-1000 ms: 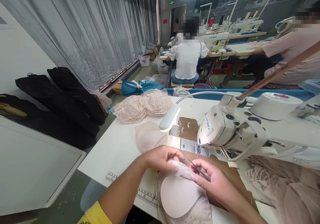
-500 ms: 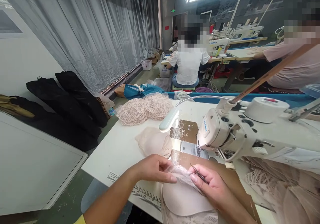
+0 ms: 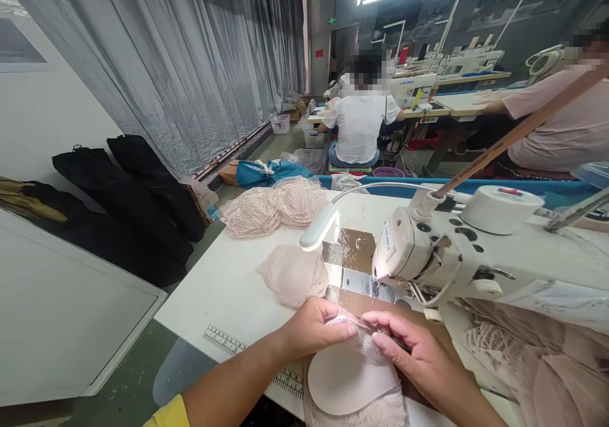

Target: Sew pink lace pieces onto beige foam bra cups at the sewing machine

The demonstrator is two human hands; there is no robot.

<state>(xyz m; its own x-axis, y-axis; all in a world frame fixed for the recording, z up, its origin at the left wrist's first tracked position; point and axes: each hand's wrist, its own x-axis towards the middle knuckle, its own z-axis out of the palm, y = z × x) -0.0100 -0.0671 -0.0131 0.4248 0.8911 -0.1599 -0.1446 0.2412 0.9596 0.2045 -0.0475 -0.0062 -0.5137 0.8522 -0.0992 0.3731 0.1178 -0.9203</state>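
- Between the two hands, one lace-edged cup is held over the near edge of the bench, its smooth rounded face hanging below the fingers.
- By the left hand, the lace at the upper edge is pinched, with thumb and fingers brought together.
- By the right hand, one slim dark tool is gripped, thumb and fingers closed around it; its tip is brought to the lace, where it is partly hidden.
- Just beyond the left hand, one second cup is laid on the bench.
- Farther beyond the left hand, two lace stacks are set side by side; their layers cannot be counted.
- Ahead of the right hand, one sewing machine is seen, topped by one white cone; one lamp is curved out to its left.
- To the right of the right hand, lace fabric is heaped in folds.
- Well beyond both hands, one white tub and one purple basket are seen, their contents not made out; one blue bag is tied shut, its contents hidden.
- Past these, two seated people are seen at other machines.
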